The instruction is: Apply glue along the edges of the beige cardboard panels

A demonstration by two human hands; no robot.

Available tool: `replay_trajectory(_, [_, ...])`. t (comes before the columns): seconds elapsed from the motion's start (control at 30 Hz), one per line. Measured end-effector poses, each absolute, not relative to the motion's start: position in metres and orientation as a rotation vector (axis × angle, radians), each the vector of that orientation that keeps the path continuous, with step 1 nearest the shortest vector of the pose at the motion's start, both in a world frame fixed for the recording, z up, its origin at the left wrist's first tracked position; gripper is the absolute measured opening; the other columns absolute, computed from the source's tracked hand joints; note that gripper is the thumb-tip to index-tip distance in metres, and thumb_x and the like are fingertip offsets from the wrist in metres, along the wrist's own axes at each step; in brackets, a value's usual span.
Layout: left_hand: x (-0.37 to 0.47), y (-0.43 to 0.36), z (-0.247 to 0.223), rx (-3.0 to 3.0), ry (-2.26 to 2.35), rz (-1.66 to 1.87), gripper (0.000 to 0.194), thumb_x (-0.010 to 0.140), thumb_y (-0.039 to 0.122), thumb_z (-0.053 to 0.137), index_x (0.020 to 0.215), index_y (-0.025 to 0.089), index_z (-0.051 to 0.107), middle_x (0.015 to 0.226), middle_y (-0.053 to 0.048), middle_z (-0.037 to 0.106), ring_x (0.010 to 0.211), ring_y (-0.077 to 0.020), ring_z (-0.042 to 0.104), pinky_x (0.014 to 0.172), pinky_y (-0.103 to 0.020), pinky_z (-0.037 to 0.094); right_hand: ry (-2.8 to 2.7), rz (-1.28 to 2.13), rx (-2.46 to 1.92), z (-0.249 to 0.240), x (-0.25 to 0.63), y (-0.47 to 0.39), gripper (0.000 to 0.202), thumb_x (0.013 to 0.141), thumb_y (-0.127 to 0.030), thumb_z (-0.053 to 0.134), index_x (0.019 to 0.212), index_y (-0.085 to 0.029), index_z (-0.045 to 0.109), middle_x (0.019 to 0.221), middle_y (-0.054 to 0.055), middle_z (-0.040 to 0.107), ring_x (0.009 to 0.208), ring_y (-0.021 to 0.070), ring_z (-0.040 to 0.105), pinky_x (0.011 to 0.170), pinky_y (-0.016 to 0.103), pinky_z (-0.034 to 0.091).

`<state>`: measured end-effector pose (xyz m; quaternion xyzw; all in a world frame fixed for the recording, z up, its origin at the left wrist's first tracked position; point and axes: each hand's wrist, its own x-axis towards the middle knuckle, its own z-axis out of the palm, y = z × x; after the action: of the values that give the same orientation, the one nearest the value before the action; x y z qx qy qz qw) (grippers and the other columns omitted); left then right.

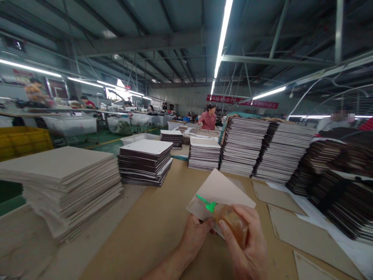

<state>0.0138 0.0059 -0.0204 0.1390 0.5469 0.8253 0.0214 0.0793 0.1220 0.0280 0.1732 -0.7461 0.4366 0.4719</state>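
Observation:
My right hand (250,237) is wrapped round a brownish glue bottle (231,223) with a bright green nozzle (208,204). The nozzle points up and left across a pale board (223,188), which is raised and tilted above the table. Below the bottle, my left hand (196,233) pinches the board's lower edge between thumb and fingers. The fingertips under the board are partly hidden. To the right, flat grey-brown boards (309,229) lie on the brown table surface (140,229).
A tall stack of grey boards (84,186) stands at the left, with a dark-edged stack (144,163) beside it. Larger stacks (244,144) rise behind and right. A person in a red shirt (208,120) is at the far tables; another person is at the right.

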Motion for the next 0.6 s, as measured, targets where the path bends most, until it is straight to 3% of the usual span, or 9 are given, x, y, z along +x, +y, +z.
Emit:
replay_trajectory(0.13, [0.015,0.005,-0.017,0.529,1.643,2.562,0.025,0.071,0.035,0.073,0.086,0.016,0.067,0.074,-0.002,0.066,0.065,-0.0161,0.055,0.058,-0.024,0.042,-1.878,0.999,0.587,0.029,0.081,0.122,0.030,0.091,-0.026,0.062,0.118,-0.018,0.051,0.112,0.010,0.049,0.102,0.0236,0.051,0.082,0.033,0.046])
replay_trajectory(0.3, [0.015,0.006,-0.019,0.442,1.664,2.576,0.028,0.069,0.038,0.074,0.084,0.016,0.067,0.070,-0.001,0.066,0.058,-0.0149,0.054,0.056,-0.025,0.043,-1.816,0.972,0.465,0.029,0.080,0.123,0.030,0.092,-0.029,0.063,0.117,-0.018,0.052,0.112,0.011,0.050,0.103,0.0257,0.052,0.082,0.036,0.046])
replay_trajectory(0.47, [0.015,0.006,-0.019,0.444,1.633,2.563,0.029,0.066,0.037,0.076,0.083,0.015,0.067,0.073,-0.003,0.067,0.064,-0.0164,0.056,0.059,-0.025,0.044,-1.830,0.918,0.591,0.032,0.079,0.125,0.031,0.091,-0.025,0.062,0.119,-0.017,0.051,0.114,0.012,0.049,0.102,0.0242,0.053,0.080,0.034,0.048])
replay_trajectory(0.6, [0.017,0.007,-0.018,0.384,1.769,2.522,0.026,0.069,0.034,0.073,0.084,0.014,0.066,0.072,-0.003,0.066,0.058,-0.0149,0.052,0.055,-0.026,0.044,-1.781,0.930,0.423,0.040,0.078,0.131,0.033,0.090,-0.030,0.064,0.119,-0.018,0.052,0.114,0.012,0.050,0.106,0.0274,0.050,0.085,0.040,0.044])
